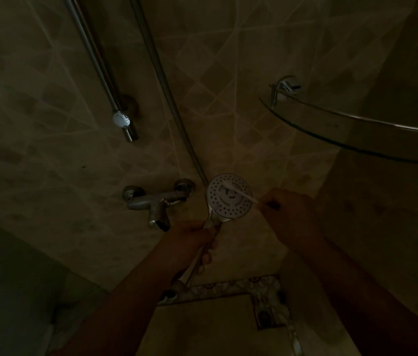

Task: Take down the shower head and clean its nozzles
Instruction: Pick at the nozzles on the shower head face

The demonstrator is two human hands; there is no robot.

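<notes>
— Where are you with it?

— In the shower corner, and it's dim. Biggest things first: tiled wall (228,73) ahead, a glass shelf (356,132) up on my right, the rail (95,60) and the hose (161,80) running down the wall, and the mixer (156,201) low on the left.

— And the head?

— The head (229,196) is off its holder and in front of me, just right of the mixer, nozzle face turned up toward me. My left hand (192,240) is wrapped around its handle, fingers curled tight under it.

— The other hand?

— My right hand (287,214) pinches the end of a thin white brush (238,192). It lies slantwise across the face, tip near the upper rim. It looks like a toothbrush, but in this light I can't be sure.

— So you're scrubbing?

— That's my reading: head down, cleaning under way. To do it well I'd keep the left grip firm so the face doesn't twist, work the bristles in small circles ring by ring, and press lightly so the rubber nozzles flex and shed scale. I'd tilt the face toward whatever light there is, because I can barely tell clogged holes from clear ones.

— Anything to watch?

— The hose could tug the handle, so I'd leave it slack.
</notes>
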